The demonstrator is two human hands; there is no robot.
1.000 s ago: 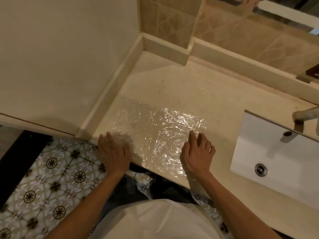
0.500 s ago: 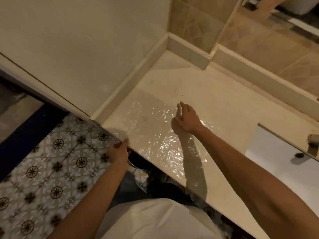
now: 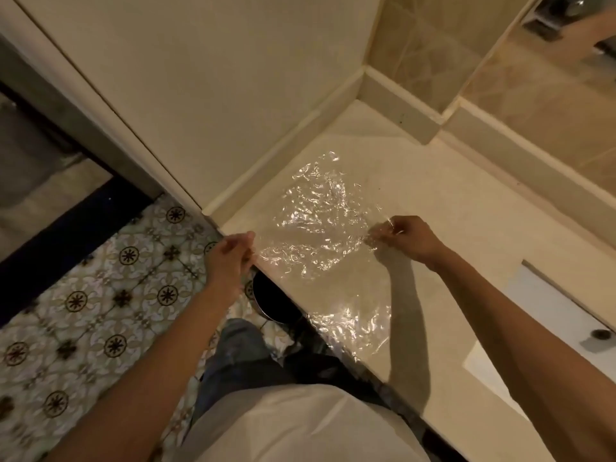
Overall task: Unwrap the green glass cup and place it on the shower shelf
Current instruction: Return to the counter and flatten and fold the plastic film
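Two hands hold clear plastic wrap over a worktop [image 3: 466,228].
The crinkled, shiny plastic wrap [image 3: 320,228] is pinched at opposite edges by left hand [image 3: 230,258] and right hand [image 3: 410,240] fingers.

Two hands [image 3: 230,258], one plastic sheet [image 3: 316,228].

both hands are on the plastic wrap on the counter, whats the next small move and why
Probably lift the plastic wrap off the counter and gather it. The left hand pinches its near-left edge at the counter's rim, the right hand pinches its right edge, and the sheet lies spread and crinkled. No green cup is in view.
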